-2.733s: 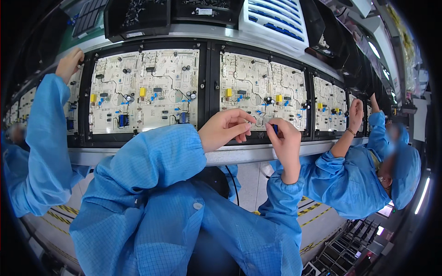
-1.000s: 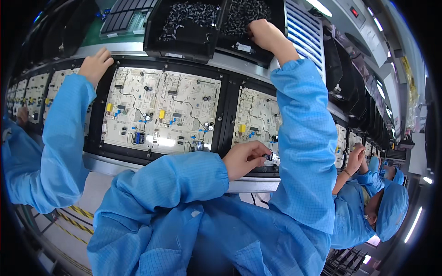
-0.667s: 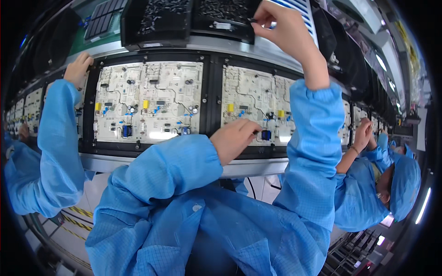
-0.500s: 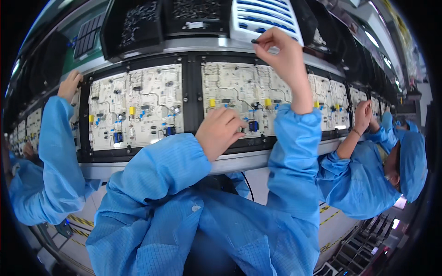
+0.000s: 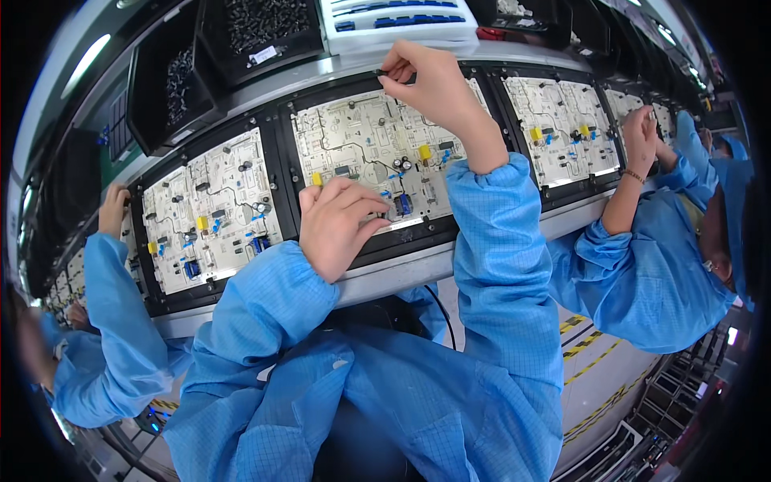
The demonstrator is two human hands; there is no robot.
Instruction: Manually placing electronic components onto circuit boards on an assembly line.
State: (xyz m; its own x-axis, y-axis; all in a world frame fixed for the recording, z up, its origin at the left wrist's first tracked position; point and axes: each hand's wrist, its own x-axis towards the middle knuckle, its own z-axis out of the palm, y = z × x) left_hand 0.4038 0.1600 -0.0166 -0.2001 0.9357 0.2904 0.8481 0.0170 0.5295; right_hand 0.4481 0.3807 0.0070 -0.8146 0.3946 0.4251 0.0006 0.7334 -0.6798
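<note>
My right hand (image 5: 438,88) pinches a small black component (image 5: 380,73) between thumb and fingertips, above the far edge of the middle circuit board panel (image 5: 353,132). My left hand (image 5: 337,229) hovers low at the same panel's near left side, beside a dark blue block-shaped component (image 5: 402,205). Its fingers are curled with the thumb close to the forefinger; something small and dark shows at the tips, but I cannot make out what. The pale panel carries yellow, blue and black parts and sits in a black frame (image 5: 283,173).
Beyond the metal rail (image 5: 313,68) stand black bins of small dark parts (image 5: 269,28) and a white tray (image 5: 401,38) with rows of blue parts. More panels lie left (image 5: 217,177) and right (image 5: 554,104). Co-workers' hands reach in at left (image 5: 113,210) and right (image 5: 639,140).
The view has turned and shifted, so the panels now slant. My right hand, still pinching the black component, has come away from the white tray to the panel's far edge.
</note>
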